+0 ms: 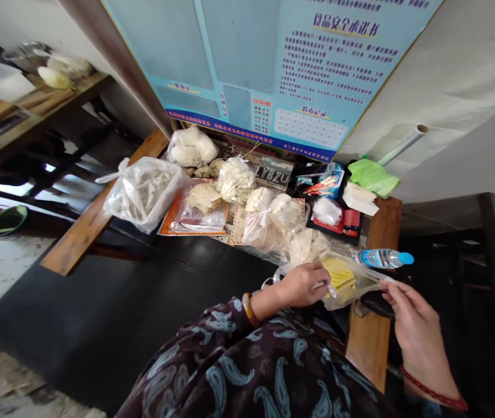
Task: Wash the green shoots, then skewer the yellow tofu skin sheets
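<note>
Stretching a clear plastic bag (363, 285), the person beside me has both bare hands busy just on the near side of the water bottle (380, 258), the one with the blue cap. The right grip (419, 322) pinches one end of the bag between thumb and fingers, nearer the person than the bottle's cap. The left grip (306, 284) lies to the left of the bottle, its fingers curled in on the bag's other side. A yellow stack (340, 274) with dark marks shows at the bag, left of and a little nearer than the bottle, and it looks to be inside; I cannot tell whether the left fingers touch it. Nor can I tell whether the film touches the bottle.

Left of the bottle, on the patterned tabletop (276, 169), sits a tied bag of pale food (271, 217). Farther left come a bundle of thin white strands (235, 180), a fan of pale sticks (206, 196) on an orange packet (193, 225), and a big knotted white bag (145, 191), well apart from the bottle. Just beyond the bottle, red boxes (352, 219) sit in a black tray, with a bright green bag (373, 176) behind them.
</note>
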Tool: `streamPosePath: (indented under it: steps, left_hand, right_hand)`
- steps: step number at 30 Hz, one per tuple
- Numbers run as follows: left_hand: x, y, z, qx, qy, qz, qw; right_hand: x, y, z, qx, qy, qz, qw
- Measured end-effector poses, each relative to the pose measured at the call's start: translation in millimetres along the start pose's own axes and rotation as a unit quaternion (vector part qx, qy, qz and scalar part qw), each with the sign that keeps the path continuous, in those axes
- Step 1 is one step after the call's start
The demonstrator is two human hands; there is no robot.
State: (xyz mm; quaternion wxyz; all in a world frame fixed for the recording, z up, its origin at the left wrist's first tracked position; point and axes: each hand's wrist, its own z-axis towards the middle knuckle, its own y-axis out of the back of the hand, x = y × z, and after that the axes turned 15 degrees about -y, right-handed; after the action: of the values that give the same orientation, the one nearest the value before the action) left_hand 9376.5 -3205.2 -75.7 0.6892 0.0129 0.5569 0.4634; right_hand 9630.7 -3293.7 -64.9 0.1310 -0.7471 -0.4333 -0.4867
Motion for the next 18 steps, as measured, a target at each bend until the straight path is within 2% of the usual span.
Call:
streamPosePath:
  steps: [5, 9, 18]
  left_hand:
    - [2.5, 4.8, -2.9, 0.005, 0.005, 0.002, 1.0]
    - [8.0, 11.7, -2.8, -0.018, -0.006, -0.004, 1.0]
    - [14.3, 23.3, -0.3, -0.035, -0.02, -0.06, 0.997]
  right_hand:
    - [8.8, -5.7, -7.0, 0.003, 0.013, 0.006, 1.0]
    - [11.2, -4.8, -7.2, -0.011, 0.018, 0.025, 0.999]
    - [10.7, -7.0, -10.5, -0.028, -0.008, 0.048, 0.998]
